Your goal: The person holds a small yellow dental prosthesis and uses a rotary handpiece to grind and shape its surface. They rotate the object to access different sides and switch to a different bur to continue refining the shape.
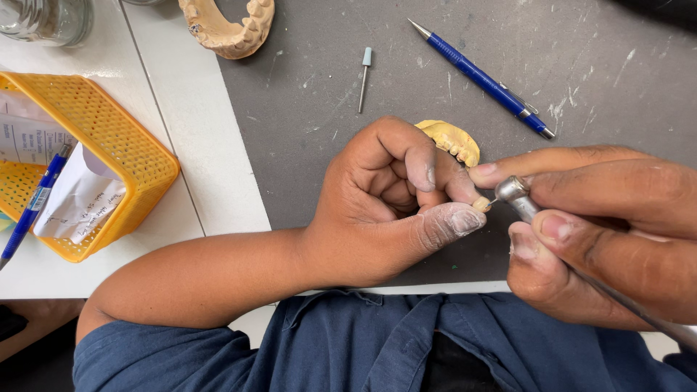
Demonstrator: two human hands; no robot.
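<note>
Pinching a small tooth piece [481, 205], left hand [392, 199], right hand [602, 232] gripping handpiece [519, 196], mostly hidden.

The handpiece [524, 203] looks like brushed metal, dull grey with a soft sheen at its head. The small tooth piece [481, 205] is a matt cream. Pale dust coats the fingers [454, 220] of the left hand [385, 203]. The yellow cast [454, 139] seems chalky plaster, as does the rough beige cast [229, 25] at the counter's far edge. The grey mat [581, 80] is matt and scratched. The basket [116, 145] is glossy perforated yellow plastic holding creased paper [76, 199]. The blue pen [483, 78] is shiny plastic with a metal tip.
</note>
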